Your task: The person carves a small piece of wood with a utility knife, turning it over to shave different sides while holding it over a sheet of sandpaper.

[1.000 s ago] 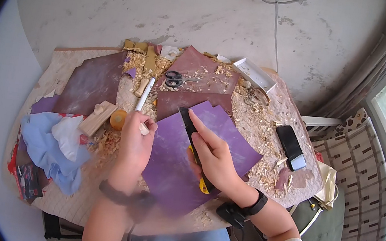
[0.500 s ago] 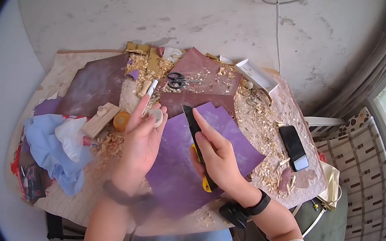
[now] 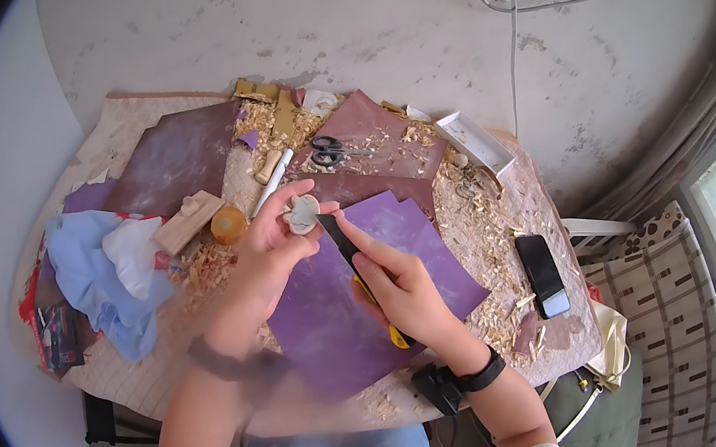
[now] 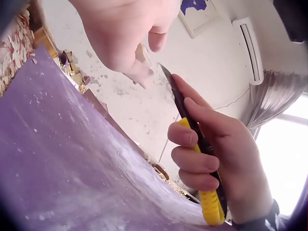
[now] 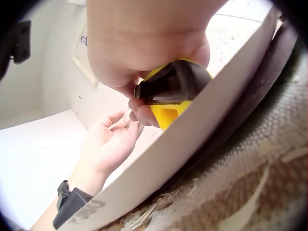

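In the head view my left hand (image 3: 263,256) holds a small pale, round carved wooden piece (image 3: 302,214) between its fingers and thumb, its flat face turned up. My right hand (image 3: 412,298) grips a black and yellow utility knife (image 3: 343,245), with the forefinger laid along its back. The blade tip is right at the edge of the wooden piece. From the left wrist, the knife (image 4: 207,149) shows with fingers wrapped round its yellow handle, while my left hand (image 4: 127,33) mostly hides the piece. Both hands are above a purple sheet (image 3: 333,331).
A white marker (image 3: 273,181) and scissors (image 3: 328,152) lie beyond the hands. To the left are a wooden block (image 3: 188,223), an orange round object (image 3: 228,225) and a blue cloth (image 3: 104,278). A phone (image 3: 542,274) lies right, among wood shavings; a white box lid (image 3: 475,143) stands behind.
My left hand has turned the wooden piece so its flat face shows, and its fingers have closed round it. My right hand has tilted the knife leftward, bringing the blade to the piece.
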A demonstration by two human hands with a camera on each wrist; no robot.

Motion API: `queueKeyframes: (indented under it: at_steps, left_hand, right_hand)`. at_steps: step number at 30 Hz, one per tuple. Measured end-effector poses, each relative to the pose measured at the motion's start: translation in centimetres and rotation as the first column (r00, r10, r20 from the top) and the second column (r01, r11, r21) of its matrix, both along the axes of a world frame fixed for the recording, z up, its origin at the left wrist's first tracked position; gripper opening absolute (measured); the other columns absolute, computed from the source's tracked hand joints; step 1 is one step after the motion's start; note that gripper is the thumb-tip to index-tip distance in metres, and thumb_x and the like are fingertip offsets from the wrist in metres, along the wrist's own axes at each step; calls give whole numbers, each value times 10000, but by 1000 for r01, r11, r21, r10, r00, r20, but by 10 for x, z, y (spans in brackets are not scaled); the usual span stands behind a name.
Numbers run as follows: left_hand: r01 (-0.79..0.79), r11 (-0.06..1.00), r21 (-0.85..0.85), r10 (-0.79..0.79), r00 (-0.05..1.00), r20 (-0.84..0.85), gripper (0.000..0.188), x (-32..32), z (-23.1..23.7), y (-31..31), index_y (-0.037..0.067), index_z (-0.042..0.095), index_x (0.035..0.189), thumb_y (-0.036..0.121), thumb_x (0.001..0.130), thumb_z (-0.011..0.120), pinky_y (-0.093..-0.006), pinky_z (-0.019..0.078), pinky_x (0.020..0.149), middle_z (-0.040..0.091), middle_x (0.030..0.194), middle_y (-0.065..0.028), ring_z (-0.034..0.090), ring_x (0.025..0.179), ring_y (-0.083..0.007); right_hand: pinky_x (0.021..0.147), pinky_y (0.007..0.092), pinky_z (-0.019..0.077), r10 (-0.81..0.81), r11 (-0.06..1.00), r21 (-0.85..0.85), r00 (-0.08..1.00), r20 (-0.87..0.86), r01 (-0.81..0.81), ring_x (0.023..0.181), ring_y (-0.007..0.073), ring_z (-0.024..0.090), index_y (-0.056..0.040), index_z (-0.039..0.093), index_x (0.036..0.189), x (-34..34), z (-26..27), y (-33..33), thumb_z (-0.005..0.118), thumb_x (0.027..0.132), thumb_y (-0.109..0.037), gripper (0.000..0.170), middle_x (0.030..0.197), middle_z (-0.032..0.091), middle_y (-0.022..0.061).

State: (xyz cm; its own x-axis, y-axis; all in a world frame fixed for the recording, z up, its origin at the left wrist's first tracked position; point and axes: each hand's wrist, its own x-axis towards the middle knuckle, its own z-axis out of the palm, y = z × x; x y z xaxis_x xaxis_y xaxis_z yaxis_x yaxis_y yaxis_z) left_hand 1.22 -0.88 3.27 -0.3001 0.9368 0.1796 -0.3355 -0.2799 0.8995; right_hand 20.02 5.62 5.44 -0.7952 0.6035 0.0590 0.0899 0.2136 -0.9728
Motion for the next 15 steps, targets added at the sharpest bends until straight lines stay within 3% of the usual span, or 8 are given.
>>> queueKeyframes:
  at_steps: [3,4,6,8,9,10,14,15]
  left_hand:
    - [-10,1000,-16,8,993,-121,629,7,2,-5,48,409,1420,-120,829,543,-280,474,993,534,1259,-100,576,1203,-175]
    - [20,1000,8,-19,995,-95,615,9,3,-5,51,421,1388,-130,818,563,-269,473,974,517,1191,-56,581,1164,-159]
    - [39,999,-13,-41,992,-121,591,11,2,-7,49,426,1370,-118,821,569,-256,473,939,518,1203,-56,580,1108,-139]
    - [64,997,-33,-68,987,-144,568,13,1,-6,47,432,1352,-107,825,574,-243,472,903,519,1215,-57,579,1053,-118]
    - [49,998,-36,-56,972,-228,549,12,-1,-7,56,449,1340,-84,832,602,-237,450,853,503,1130,-22,542,990,-93]
    - [34,999,-37,-44,949,-313,531,12,-2,-7,64,467,1328,-62,839,630,-230,427,802,487,1045,13,505,927,-68]
    - [25,998,-56,-45,916,-400,462,9,0,-5,71,490,1259,28,861,719,-227,402,733,446,971,36,444,819,-60]
    - [-9,998,-57,-19,887,-462,481,9,1,-5,69,497,1227,107,840,780,-227,421,713,509,970,21,473,819,-54]
  right_hand:
    - [588,261,465,-38,997,69,999,9,38,613,69,499,-203,468,1503,1,1,4,479,1039,-109,474,684,534,4]
    - [588,261,465,-36,997,66,999,12,36,613,69,499,-203,468,1503,1,0,6,479,1039,-109,474,684,534,4]
    - [603,275,475,-15,991,132,999,35,10,619,81,511,-189,493,1486,3,-3,10,494,1027,-96,468,685,547,25]
    - [580,249,444,-24,984,177,999,38,17,610,63,477,-192,501,1481,4,-3,12,487,1032,-83,463,685,529,-4]
    - [558,224,413,-33,974,227,999,32,25,600,45,444,-194,510,1477,4,-4,12,481,1036,-71,459,685,511,-33]
    - [558,224,413,-33,975,220,999,35,25,600,45,444,-194,510,1477,4,-6,13,481,1036,-71,459,685,511,-33]
    - [560,229,412,21,945,325,1000,13,-24,596,49,446,-169,524,1465,6,-6,21,487,1027,-61,453,671,514,-23]
    - [560,230,412,54,942,331,998,-10,-48,592,50,442,-159,524,1464,7,-6,22,488,1026,-58,452,668,514,-19]
